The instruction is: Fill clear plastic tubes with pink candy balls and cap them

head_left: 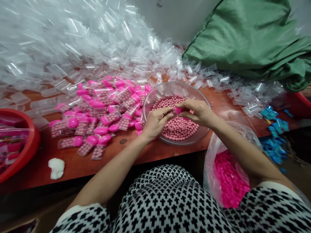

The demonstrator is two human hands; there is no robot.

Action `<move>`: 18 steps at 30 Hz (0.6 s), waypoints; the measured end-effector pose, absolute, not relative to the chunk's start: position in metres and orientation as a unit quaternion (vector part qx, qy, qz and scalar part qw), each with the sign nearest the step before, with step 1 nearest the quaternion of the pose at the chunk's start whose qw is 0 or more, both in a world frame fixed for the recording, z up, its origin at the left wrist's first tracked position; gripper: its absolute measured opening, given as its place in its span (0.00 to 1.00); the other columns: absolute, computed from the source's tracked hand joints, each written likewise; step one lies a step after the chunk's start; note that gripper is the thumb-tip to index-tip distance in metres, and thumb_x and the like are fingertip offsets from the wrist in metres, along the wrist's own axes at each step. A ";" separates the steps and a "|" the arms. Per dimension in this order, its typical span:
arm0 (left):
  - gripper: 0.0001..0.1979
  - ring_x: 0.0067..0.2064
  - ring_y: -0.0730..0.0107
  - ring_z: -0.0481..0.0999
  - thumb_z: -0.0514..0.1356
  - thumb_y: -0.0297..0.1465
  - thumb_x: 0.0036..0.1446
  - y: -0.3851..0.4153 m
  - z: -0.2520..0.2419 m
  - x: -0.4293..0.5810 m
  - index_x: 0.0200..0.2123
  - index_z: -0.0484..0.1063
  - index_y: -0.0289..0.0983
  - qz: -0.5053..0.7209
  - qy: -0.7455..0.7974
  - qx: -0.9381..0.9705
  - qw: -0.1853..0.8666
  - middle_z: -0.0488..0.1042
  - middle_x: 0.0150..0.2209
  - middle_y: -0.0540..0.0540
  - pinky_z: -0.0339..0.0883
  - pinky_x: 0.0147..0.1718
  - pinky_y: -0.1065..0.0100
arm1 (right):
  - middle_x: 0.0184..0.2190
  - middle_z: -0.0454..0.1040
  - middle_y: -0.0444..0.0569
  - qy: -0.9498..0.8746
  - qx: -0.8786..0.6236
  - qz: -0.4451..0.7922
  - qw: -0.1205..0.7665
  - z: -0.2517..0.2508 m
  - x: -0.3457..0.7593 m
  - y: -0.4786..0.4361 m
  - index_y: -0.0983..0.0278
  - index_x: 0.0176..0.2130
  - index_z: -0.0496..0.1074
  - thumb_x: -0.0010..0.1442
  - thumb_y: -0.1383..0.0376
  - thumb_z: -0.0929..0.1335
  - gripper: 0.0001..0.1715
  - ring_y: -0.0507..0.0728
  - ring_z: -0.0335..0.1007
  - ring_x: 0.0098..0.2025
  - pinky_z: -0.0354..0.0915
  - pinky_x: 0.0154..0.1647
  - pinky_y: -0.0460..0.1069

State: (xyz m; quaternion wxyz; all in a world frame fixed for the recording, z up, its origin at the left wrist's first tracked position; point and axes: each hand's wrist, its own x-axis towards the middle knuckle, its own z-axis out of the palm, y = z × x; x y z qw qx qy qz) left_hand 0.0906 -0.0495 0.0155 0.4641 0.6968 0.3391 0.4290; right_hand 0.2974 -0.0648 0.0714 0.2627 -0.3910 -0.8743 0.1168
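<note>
Both my hands meet over the clear bowl (155,94) of pink beads (178,127) — my right hand (198,111) pinches a pink cap (178,110), my left hand (155,121) closes against it. Filled, capped tubes (97,113) lie just left of the bowl on the table (73,165).

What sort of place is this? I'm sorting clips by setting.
Probably a small hand-packing workshop for candy or pellets: a clear bowl of pink balls, capped filled tubes piled beside it, and a heap of empty clear tubes behind.
</note>
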 end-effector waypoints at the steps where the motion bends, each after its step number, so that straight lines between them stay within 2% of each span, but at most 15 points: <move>1: 0.13 0.44 0.63 0.80 0.62 0.33 0.57 -0.051 0.016 0.090 0.45 0.79 0.38 0.432 0.344 0.703 0.448 0.81 0.44 0.45 0.72 0.47 0.64 | 0.36 0.76 0.49 -0.880 -0.388 0.103 0.255 0.071 0.298 -0.067 0.63 0.47 0.71 0.63 0.66 0.67 0.12 0.53 0.72 0.35 0.66 0.38 0.47; 7: 0.11 0.42 0.64 0.80 0.60 0.30 0.58 -0.056 0.017 0.090 0.43 0.80 0.38 0.422 0.335 0.739 0.406 0.81 0.42 0.45 0.72 0.43 0.66 | 0.34 0.73 0.51 -0.903 -0.373 0.049 0.207 0.065 0.294 -0.082 0.65 0.48 0.67 0.67 0.65 0.61 0.12 0.55 0.68 0.36 0.65 0.36 0.48; 12: 0.10 0.36 0.63 0.80 0.59 0.31 0.57 -0.056 0.017 0.088 0.39 0.81 0.41 0.399 0.349 0.750 0.395 0.82 0.35 0.47 0.70 0.39 0.66 | 0.36 0.74 0.54 -0.894 -0.414 0.084 0.148 0.058 0.286 -0.077 0.65 0.48 0.69 0.68 0.63 0.59 0.15 0.57 0.69 0.39 0.66 0.41 0.51; 15: 0.11 0.36 0.63 0.79 0.61 0.32 0.56 -0.054 0.018 0.090 0.39 0.81 0.40 0.407 0.367 0.711 0.441 0.82 0.35 0.47 0.71 0.39 0.65 | 0.39 0.75 0.54 -0.872 -0.422 0.150 0.199 0.058 0.286 -0.071 0.64 0.50 0.70 0.67 0.61 0.61 0.16 0.58 0.70 0.42 0.67 0.45 0.53; 18: 0.14 0.39 0.62 0.79 0.63 0.36 0.54 -0.050 0.021 0.093 0.41 0.80 0.38 0.451 0.366 0.605 0.545 0.81 0.40 0.46 0.73 0.39 0.64 | 0.44 0.76 0.51 -0.775 -0.457 0.274 0.341 0.059 0.289 -0.075 0.59 0.52 0.69 0.62 0.58 0.68 0.20 0.57 0.72 0.46 0.68 0.49 0.53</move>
